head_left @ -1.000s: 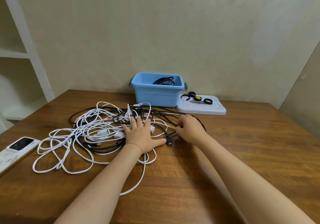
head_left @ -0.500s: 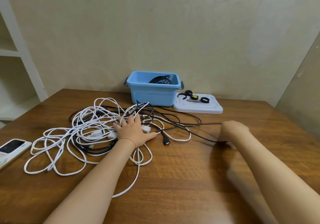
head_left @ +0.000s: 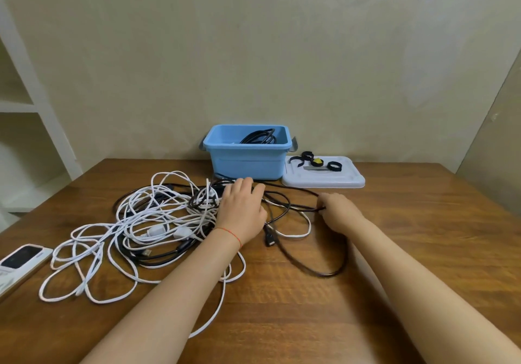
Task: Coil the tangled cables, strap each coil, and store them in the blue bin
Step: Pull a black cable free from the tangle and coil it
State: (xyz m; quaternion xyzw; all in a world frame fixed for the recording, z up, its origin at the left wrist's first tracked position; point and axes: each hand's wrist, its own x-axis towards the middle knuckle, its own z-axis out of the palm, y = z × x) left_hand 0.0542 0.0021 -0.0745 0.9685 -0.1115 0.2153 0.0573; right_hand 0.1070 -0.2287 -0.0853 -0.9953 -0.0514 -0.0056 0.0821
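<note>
The tangle [head_left: 158, 222] of white and black cables is pressed flat onto the table [head_left: 423, 251] by the left hand [head_left: 241, 214], fingers straight. A black cable [head_left: 310, 265] is pinched by the right hand [head_left: 338, 211], just right of the tangle. A black coil [head_left: 258, 137] is held in the bin [head_left: 245, 157], at the far edge.

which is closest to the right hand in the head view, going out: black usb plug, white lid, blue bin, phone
From the right hand:
1. black usb plug, just to its left
2. white lid, behind it
3. blue bin, back left
4. phone, far left edge
</note>
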